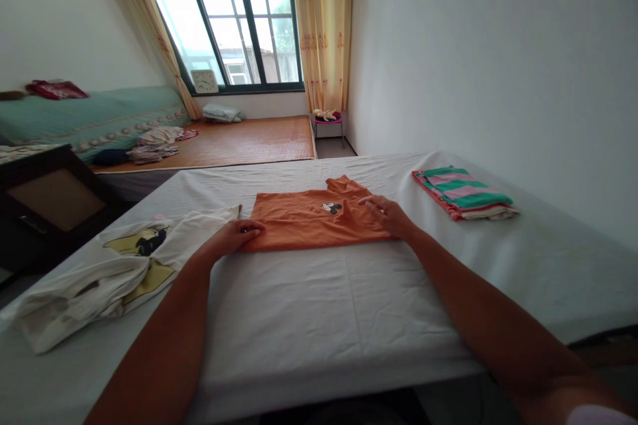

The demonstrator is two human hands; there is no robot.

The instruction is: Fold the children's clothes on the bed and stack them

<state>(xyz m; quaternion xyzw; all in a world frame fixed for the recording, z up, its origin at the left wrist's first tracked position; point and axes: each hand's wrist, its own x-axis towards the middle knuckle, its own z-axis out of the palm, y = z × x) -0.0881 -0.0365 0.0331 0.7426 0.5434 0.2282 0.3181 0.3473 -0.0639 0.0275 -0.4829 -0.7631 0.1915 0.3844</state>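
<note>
An orange T-shirt (299, 216) with a small cartoon mouse print lies partly folded on the white-sheeted surface (289, 319), its neck end toward the right. At the shirt's near left corner, my left hand (238, 238) has its fingers closed on the cloth edge. My right hand (387, 214) rests on the shirt's right part, fingers stretched out to the left beside the print. A white garment (192, 229) with a yellow and black print lies crumpled to the left, partly behind my left forearm.
A stack of folded clothes (461, 192), green and pink striped on top, sits at the right near the white wall (488, 46). Beyond stands a bed with a brown mat (249, 136). A dark cabinet (54, 206) is at the left, a small stool (327, 121) by the curtain.
</note>
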